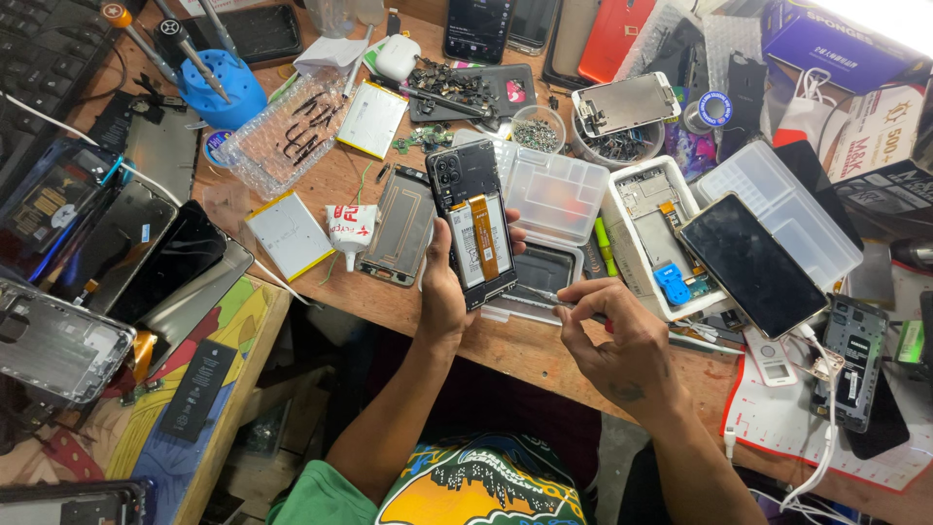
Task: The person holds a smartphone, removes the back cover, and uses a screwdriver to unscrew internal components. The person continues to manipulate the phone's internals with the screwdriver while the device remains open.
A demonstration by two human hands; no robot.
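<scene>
My left hand (442,292) holds an opened black smartphone (473,219) upright above the table's front edge, its back cover off, showing a white battery and an orange flex cable. My right hand (617,335) is just to the right of it, fingers pinched on a thin metal tool (544,295) whose tip points toward the phone's lower edge. A clear plastic tray (535,277) lies under both.
The wooden bench (340,175) is crowded: a blue screwdriver stand (222,89), a loose battery (289,233), a glue tube (348,228), a phone frame (398,228), clear boxes (554,190), a black-screened phone (753,262), and screens stacked at left (146,253).
</scene>
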